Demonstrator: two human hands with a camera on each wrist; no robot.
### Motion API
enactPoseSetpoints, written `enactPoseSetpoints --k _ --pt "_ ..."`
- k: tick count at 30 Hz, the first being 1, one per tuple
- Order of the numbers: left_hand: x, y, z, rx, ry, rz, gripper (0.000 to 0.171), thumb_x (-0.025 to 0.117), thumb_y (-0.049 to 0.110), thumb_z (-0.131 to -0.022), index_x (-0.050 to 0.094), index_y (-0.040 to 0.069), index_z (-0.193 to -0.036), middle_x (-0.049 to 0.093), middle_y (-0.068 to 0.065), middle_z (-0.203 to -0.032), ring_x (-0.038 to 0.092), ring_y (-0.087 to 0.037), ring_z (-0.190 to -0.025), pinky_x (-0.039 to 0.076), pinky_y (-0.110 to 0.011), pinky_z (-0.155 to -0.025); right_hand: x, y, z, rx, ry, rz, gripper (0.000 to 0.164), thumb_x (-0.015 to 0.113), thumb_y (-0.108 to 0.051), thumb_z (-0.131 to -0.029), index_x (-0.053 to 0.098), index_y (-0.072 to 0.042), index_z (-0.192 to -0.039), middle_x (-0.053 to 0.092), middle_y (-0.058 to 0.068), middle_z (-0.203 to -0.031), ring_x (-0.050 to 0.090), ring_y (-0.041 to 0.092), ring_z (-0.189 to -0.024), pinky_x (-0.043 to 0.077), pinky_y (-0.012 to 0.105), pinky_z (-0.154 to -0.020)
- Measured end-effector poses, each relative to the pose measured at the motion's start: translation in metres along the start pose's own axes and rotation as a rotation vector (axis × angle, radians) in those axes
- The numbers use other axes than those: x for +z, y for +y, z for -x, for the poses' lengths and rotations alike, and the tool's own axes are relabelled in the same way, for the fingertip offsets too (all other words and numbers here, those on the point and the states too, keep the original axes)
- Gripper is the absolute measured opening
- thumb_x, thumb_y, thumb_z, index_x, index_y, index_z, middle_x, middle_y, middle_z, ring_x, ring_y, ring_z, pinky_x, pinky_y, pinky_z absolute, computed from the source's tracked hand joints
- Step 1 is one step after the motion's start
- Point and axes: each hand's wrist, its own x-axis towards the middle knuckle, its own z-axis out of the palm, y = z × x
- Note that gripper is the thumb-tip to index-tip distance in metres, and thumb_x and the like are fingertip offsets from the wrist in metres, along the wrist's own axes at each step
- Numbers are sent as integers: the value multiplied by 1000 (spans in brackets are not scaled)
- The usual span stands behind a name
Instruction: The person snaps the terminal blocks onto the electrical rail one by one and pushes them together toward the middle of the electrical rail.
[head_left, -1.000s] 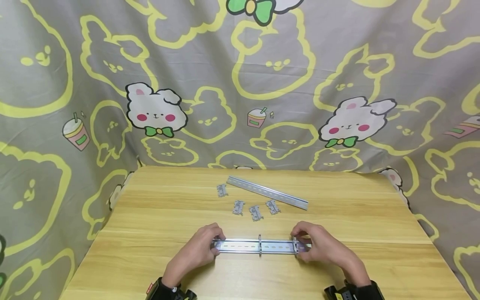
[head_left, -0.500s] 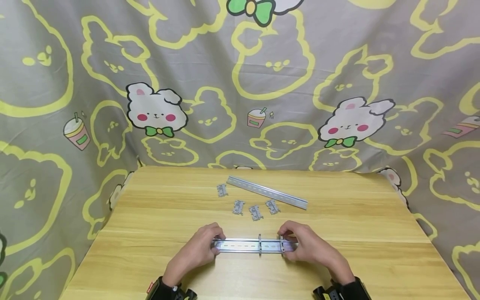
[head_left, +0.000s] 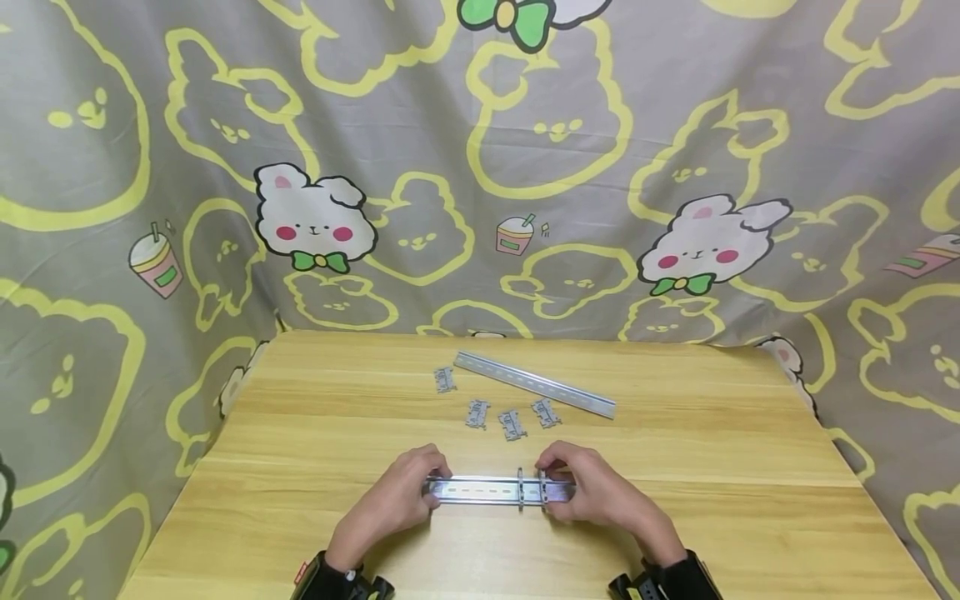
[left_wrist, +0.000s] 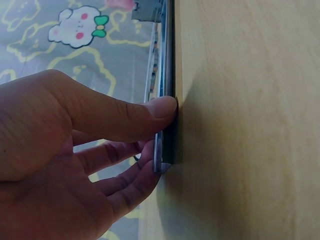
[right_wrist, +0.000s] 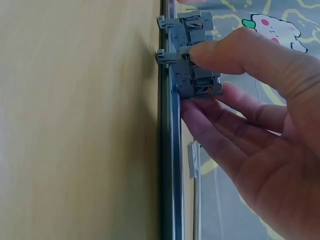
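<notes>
A slotted metal DIN rail lies across the front of the table. My left hand grips its left end; the left wrist view has the thumb on the near edge and fingers behind. Two grey terminal blocks stand upright on the rail, right of its middle. My right hand pinches the right-hand terminal block between thumb and fingers. Just left of it, a small gap away, stands the other terminal block. In the right wrist view the pinched block sits across the rail. My right hand hides the rail's right end.
Several loose grey terminal blocks lie flat behind the rail. Farther back, a second DIN rail lies at a slant on the wooden table. A patterned curtain hangs along the table's back and sides.
My right hand has slid the pinched terminal block leftward along the rail, closer to the other block. My left hand and the loose blocks have stayed put.
</notes>
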Motion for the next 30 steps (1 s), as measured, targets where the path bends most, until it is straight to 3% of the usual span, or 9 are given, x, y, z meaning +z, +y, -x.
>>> enactPoseSetpoints --k 14,30 --pt "-1 0 -1 -1 -4 3 27 75 -4 -69 71 8 -92 62 2 -90 57 -19 -85 55 -38 -78 12 -5 -8 -41 52 44 50 81 -5 -64 61 -4 -110 66 6 -108 64 23 -100 58 37 -86" --pt "-3 1 -1 12 -3 16 27 75 -5 -69 71 7 -92 63 1 -90 59 -19 -85 55 -38 -78 14 -8 -8 -60 56 79 50 82 -7 -67 61 -5 -113 66 5 -110 63 22 -102 56 37 -89"
